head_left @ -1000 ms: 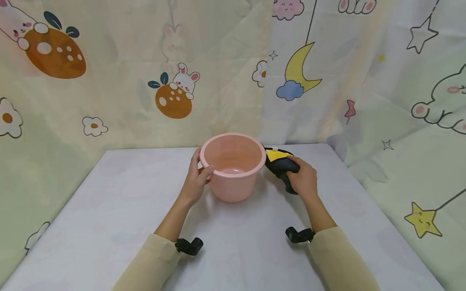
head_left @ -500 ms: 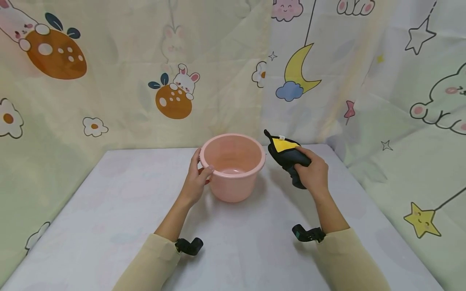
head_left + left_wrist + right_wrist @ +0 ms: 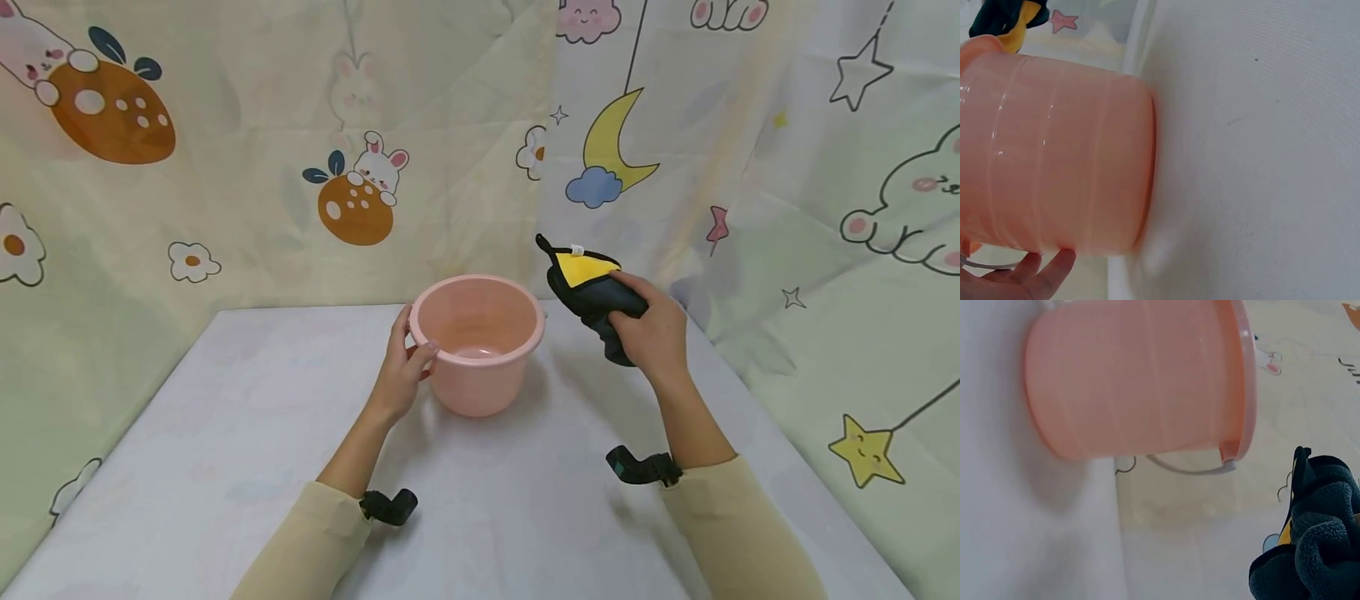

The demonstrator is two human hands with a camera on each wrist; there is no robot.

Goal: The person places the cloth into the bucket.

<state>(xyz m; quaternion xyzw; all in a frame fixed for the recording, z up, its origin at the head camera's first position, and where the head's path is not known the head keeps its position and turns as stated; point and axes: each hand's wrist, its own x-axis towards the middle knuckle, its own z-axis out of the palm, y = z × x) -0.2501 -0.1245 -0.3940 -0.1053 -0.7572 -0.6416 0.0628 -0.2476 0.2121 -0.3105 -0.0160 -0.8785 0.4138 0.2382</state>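
Observation:
A pink plastic bucket (image 3: 480, 383) stands upright on the white table. My left hand (image 3: 399, 373) grips its left side, thumb over the rim and fingers against the outer wall; in the left wrist view, fingertips (image 3: 1060, 262) touch that wall. To the bucket's right, my right hand (image 3: 654, 327) holds a bunched cleaning cloth (image 3: 600, 300) up above the table. One face of the cloth is dark and fuzzy, the other yellow, with a black edging, a hanging loop and a small white tag. The folded cloth (image 3: 1329, 531) is apart from the bucket in the right wrist view.
The white-covered table (image 3: 247, 450) reaches back to a patterned curtain (image 3: 450, 125), which also hangs along both sides. Behind the bucket hangs its grey handle (image 3: 1191, 470). Each wrist carries a small black camera (image 3: 390, 507).
My right hand has lifted the cloth up and to the right, away from the bucket's right rim. The left hand and the bucket have stayed in place.

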